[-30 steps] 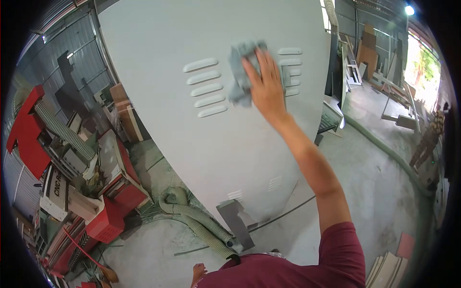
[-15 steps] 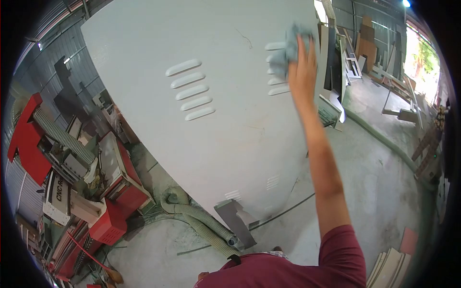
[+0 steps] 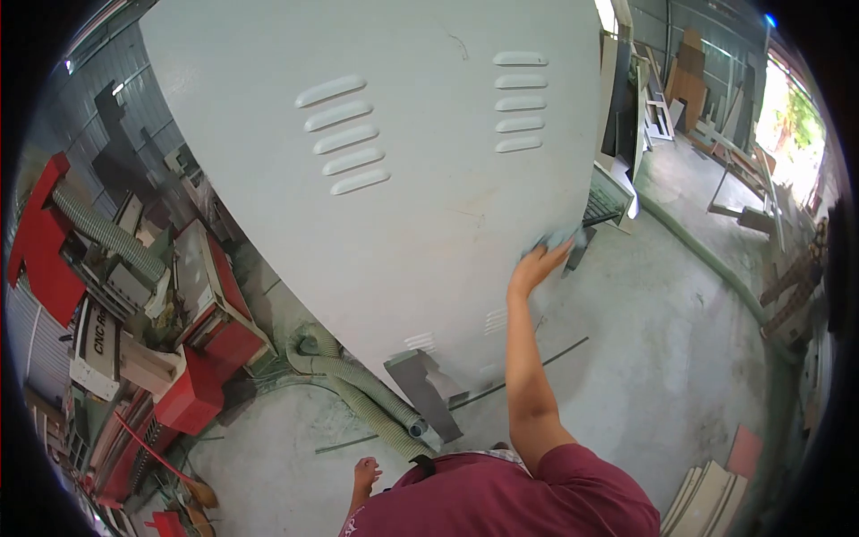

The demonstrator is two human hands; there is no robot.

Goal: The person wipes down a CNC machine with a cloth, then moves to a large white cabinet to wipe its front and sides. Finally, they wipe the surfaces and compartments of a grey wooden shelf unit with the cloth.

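Cloth (image 3: 562,238) pressed to cabinet (image 3: 403,215) by outstretched right hand (image 3: 535,267).

Workshop; red CNC machine (image 3: 107,295); dust hoses (image 3: 358,394)

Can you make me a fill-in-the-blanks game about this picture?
1. The right hand presses a grey ____ against the cabinet.
2. The cabinet is painted ____.
3. The shirt is dark ____.
4. The hose lies on the ____.

Missing words: cloth; white; red; floor
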